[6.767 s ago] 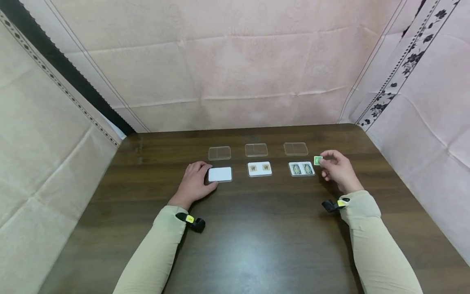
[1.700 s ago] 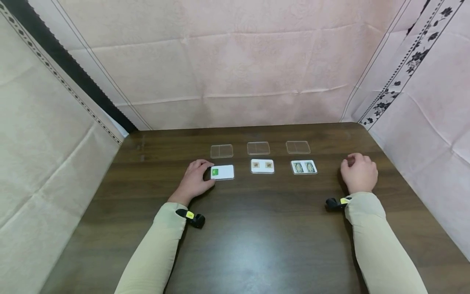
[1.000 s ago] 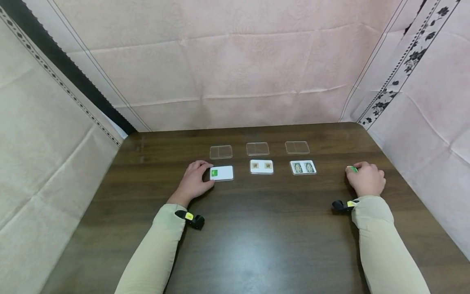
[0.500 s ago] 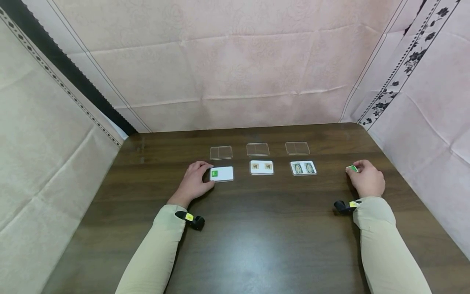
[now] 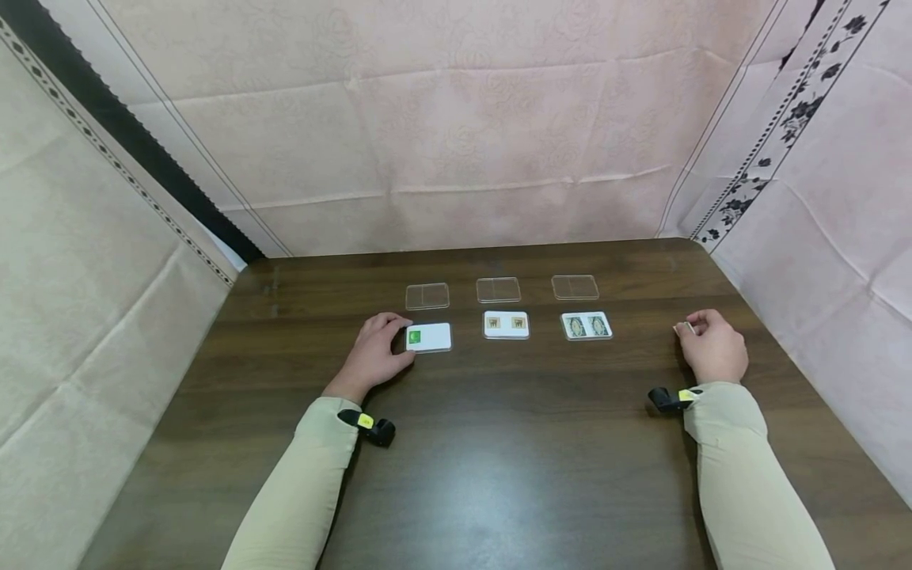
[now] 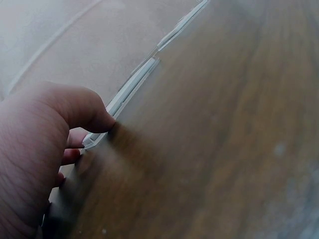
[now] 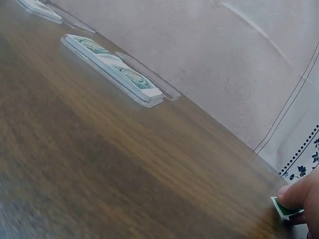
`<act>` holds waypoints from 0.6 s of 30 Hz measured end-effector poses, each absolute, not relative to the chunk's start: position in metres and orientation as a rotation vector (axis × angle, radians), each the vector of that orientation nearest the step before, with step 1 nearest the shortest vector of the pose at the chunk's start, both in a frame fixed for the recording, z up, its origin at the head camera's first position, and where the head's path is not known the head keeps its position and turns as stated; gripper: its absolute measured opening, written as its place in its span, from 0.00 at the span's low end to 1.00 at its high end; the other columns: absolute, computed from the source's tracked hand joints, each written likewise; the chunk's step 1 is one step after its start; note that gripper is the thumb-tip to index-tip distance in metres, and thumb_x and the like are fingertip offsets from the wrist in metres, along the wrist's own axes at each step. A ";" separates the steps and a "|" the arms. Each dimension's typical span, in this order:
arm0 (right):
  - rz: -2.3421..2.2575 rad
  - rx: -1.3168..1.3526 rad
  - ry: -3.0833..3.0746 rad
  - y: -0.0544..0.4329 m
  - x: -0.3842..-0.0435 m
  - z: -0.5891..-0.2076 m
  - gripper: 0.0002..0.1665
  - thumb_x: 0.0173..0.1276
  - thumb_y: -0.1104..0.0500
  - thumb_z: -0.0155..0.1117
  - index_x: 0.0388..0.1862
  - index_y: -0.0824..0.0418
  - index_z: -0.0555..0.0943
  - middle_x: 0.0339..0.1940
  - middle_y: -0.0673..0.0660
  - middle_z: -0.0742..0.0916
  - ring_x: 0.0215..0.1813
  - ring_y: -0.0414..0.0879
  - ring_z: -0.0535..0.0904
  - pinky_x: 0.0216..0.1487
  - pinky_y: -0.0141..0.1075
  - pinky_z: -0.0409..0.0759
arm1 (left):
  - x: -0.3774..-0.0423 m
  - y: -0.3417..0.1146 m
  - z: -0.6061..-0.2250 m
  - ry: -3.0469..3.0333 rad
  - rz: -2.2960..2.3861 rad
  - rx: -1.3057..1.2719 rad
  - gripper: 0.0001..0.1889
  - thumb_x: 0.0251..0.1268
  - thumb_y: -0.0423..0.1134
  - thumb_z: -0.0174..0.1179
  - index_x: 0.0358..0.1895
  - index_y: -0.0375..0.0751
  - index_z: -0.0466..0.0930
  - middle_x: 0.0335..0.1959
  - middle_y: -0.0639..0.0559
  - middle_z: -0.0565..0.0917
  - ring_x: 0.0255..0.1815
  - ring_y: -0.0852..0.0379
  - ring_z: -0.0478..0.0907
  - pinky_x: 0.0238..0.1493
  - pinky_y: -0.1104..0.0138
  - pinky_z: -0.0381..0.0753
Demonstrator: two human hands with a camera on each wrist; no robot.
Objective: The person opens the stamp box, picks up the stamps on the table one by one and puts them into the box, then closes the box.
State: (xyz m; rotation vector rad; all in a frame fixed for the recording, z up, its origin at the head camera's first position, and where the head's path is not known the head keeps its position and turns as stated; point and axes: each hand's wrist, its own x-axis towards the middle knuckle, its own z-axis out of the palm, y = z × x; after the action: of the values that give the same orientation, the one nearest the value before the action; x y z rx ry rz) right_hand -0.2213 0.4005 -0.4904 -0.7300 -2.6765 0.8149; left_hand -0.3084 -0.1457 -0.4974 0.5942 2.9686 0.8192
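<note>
My left hand [image 5: 374,356] grips the left end of a clear plastic case [image 6: 133,88], thumb at the near side and fingers at the far side. Inside lies a white card [image 5: 436,337] with a green stamp [image 5: 415,337] on its left half. Off to the right, my right hand [image 5: 715,348] pinches another small green stamp with a white border [image 7: 284,209] close over the table; the thumb covers part of it. Between the hands lie two similar cases, the middle one [image 5: 506,325] with two brownish stamps and the right one [image 5: 587,326] with two blue-green oval-patterned stamps.
Behind the cases lie three clear lids, the left lid [image 5: 427,296], middle lid [image 5: 498,290] and right lid [image 5: 575,286]. The brown wooden table [image 5: 513,443] ends at pale cloth [image 5: 456,150] hung behind it and at both sides.
A green stamp now lies on the left card, white earlier. My right hand has gone right and picked up another stamp, which is tilted edge-on since the last frame. The left hand stays put.
</note>
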 end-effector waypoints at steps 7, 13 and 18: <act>0.862 -0.668 -2.567 0.400 -0.222 -0.494 0.18 0.76 0.50 0.55 0.54 0.62 0.76 0.43 0.62 0.85 0.43 0.60 0.77 0.38 0.45 0.67 | -0.309 -0.146 -0.498 2.963 0.816 0.579 0.30 0.63 0.48 0.65 0.68 0.45 0.74 0.68 0.44 0.70 0.72 0.43 0.59 0.71 0.45 0.61; 0.912 -0.634 -2.422 0.400 -0.225 -0.496 0.18 0.74 0.49 0.60 0.52 0.61 0.77 0.32 0.52 0.84 0.41 0.56 0.76 0.41 0.44 0.67 | -0.310 -0.146 -0.499 2.959 0.809 0.579 0.30 0.64 0.48 0.64 0.69 0.45 0.73 0.68 0.44 0.69 0.72 0.43 0.58 0.71 0.45 0.61; 1.012 -0.633 -2.338 0.393 -0.230 -0.498 0.20 0.73 0.46 0.61 0.52 0.60 0.75 0.21 0.33 0.77 0.36 0.44 0.73 0.41 0.37 0.65 | -0.310 -0.147 -0.499 2.958 0.808 0.571 0.30 0.64 0.49 0.64 0.69 0.45 0.73 0.68 0.45 0.69 0.73 0.43 0.58 0.72 0.46 0.61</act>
State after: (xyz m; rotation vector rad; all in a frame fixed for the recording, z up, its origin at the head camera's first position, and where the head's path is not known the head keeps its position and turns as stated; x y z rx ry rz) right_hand -0.2297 0.3932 -0.4982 -0.6332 -2.3383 1.0115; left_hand -0.3099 -0.1468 -0.4994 0.5713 2.9577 0.8085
